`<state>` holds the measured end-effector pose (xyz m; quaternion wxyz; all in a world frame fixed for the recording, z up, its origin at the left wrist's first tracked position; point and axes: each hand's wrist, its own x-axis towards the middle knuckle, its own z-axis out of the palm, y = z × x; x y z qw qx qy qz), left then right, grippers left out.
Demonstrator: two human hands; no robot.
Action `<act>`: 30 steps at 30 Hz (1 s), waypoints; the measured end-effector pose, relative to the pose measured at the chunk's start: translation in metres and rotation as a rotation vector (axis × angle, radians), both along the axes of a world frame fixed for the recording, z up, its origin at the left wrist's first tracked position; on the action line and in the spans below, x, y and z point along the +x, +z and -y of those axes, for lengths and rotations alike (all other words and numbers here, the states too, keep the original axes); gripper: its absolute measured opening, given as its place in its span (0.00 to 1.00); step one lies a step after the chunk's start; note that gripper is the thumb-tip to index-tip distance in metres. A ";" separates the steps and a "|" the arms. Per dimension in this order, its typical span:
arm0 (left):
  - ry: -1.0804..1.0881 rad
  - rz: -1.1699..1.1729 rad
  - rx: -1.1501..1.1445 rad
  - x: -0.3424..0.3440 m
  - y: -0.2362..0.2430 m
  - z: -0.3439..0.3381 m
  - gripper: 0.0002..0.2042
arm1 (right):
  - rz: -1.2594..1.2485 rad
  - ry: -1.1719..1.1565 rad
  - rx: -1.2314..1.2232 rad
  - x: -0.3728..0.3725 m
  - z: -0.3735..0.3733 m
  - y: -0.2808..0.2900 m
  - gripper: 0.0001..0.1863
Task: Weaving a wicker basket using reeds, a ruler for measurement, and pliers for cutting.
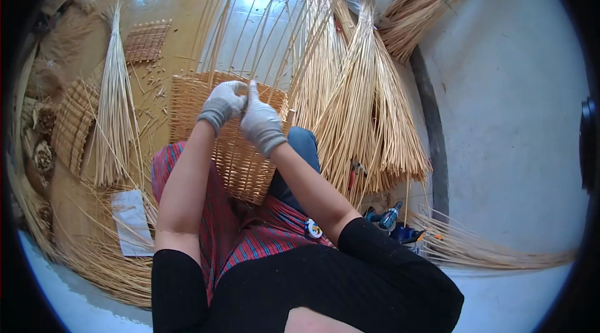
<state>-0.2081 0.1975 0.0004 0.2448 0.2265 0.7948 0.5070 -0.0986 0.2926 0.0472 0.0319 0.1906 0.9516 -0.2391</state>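
Note:
A woven wicker basket (240,173) leans against my knees, with long thin rods (265,26) standing up from its far edge. Both hands wear pale gloves with grey cuffs and meet at that edge, nearly touching. My left hand (226,103) is closed, its fingers curled inward over the weave; whatever lies between them is too small to see. Beside it, my right hand (260,121) is closed around the base of one upright wicker rod, with one digit pointing up along it. The gloves cover part of the basket's edge.
Big bundles of rods (359,95) stand to the right, beside a pale wall (506,101). Another rod bundle (114,108) lies left, near woven mats (147,41) and a white sheet (131,222). Red-handled pliers (354,175), a cordless drill (392,215) and a tape measure (313,228) are at my right.

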 end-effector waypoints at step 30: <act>0.122 -0.500 -0.299 0.093 0.040 -0.025 0.09 | 0.136 0.332 -0.412 -0.057 -0.117 0.006 0.14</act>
